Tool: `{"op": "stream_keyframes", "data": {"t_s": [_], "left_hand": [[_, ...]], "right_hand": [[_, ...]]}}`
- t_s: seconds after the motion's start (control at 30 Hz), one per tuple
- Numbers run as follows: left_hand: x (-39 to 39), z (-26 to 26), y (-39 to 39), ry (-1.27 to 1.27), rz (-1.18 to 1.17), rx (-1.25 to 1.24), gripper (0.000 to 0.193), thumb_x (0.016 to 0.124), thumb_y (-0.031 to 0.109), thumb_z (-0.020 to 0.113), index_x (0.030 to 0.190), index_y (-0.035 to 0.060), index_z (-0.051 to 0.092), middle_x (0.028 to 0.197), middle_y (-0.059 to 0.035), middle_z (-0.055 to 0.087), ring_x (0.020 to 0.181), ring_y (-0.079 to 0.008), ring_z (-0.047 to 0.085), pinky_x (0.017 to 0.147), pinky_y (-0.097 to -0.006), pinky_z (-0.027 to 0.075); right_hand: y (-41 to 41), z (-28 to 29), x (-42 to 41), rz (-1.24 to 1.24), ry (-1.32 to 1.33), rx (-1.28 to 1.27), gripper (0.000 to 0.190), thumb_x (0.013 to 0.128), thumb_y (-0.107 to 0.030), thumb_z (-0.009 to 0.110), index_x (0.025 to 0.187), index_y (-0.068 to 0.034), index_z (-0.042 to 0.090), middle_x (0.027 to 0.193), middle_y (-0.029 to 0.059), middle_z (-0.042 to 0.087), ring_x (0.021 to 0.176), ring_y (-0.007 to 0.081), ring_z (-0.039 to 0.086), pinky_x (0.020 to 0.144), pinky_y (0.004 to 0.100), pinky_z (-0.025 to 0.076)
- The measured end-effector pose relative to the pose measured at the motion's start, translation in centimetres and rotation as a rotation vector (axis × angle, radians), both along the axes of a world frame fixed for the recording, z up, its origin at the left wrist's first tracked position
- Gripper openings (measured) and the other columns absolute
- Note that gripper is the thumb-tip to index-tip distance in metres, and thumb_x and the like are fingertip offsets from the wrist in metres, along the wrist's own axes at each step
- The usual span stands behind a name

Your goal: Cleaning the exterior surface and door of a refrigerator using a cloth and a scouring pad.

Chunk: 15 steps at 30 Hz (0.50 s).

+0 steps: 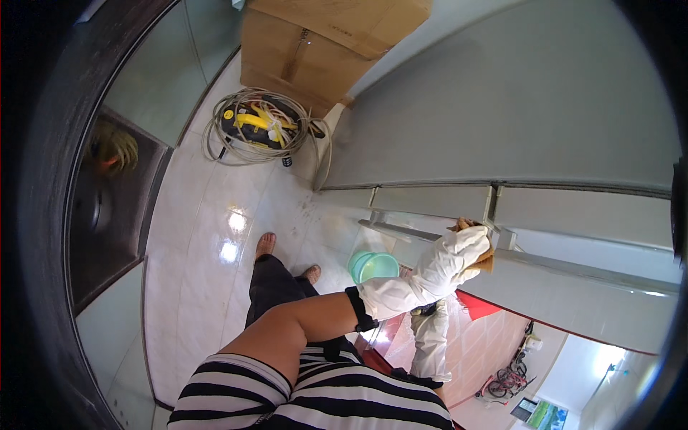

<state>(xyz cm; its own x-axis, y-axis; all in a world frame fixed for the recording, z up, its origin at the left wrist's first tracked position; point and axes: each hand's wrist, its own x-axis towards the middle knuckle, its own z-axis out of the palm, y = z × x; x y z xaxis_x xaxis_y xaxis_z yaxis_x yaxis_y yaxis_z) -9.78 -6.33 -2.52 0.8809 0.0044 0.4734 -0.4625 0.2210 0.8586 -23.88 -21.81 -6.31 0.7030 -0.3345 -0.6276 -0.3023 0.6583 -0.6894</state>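
Note:
My left hand (pixel 466 251), in a long white glove with a black cuff, reaches across to the right. It grips a brown cloth (pixel 484 260) against the grey appliance door (pixel 580 285), between two long bar handles (pixel 408 232). My right hand (pixel 430 317), also in a long white glove, is lower and partly hidden behind the left forearm. A small dark object (pixel 424 309) shows beside it; whether my right hand holds it is unclear. A green plastic bucket (pixel 376 266) stands on the floor to the left of the gloves.
On the tiled floor lies a coiled hose (pixel 215 134) around a black and yellow machine (pixel 258 123). Behind it stands a cardboard box (pixel 301 59). A dark-framed opening (pixel 156 199) lies left. My bare feet (pixel 265 244) are near the bucket. Bicycles (pixel 508 379) appear beyond a doorway.

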Motion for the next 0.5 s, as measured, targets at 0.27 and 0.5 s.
{"op": "stream_keyframes", "data": {"t_s": [0.27, 0.5], "left_hand": [[-0.6, -5.1, -1.3, 0.090, 0.147, 0.145, 0.057, 0.069, 0.003, 0.069, 0.124, 0.0066, 0.055, 0.128, -0.0098, 0.056, 0.110, -0.0291, 0.057, 0.093, -0.0390, 0.048], [0.1, -9.6, 0.8, 0.239, -0.060, 0.376, 0.046, 0.078, 0.007, 0.059, 0.124, 0.0047, 0.055, 0.124, -0.0121, 0.057, 0.113, -0.0280, 0.056, 0.098, -0.0330, 0.045]], "right_hand": [[-0.8, 0.5, 0.0, 0.101, 0.083, -0.198, 0.032, 0.095, -0.031, 0.057, 0.118, -0.008, 0.056, 0.105, 0.0070, 0.064, 0.085, 0.0184, 0.062, 0.062, 0.0291, 0.051], [-0.9, 1.4, 1.9, 0.186, 0.087, -0.236, 0.030, 0.094, -0.030, 0.059, 0.115, -0.008, 0.057, 0.100, 0.0091, 0.064, 0.076, 0.0180, 0.061, 0.060, 0.0281, 0.050]]}}
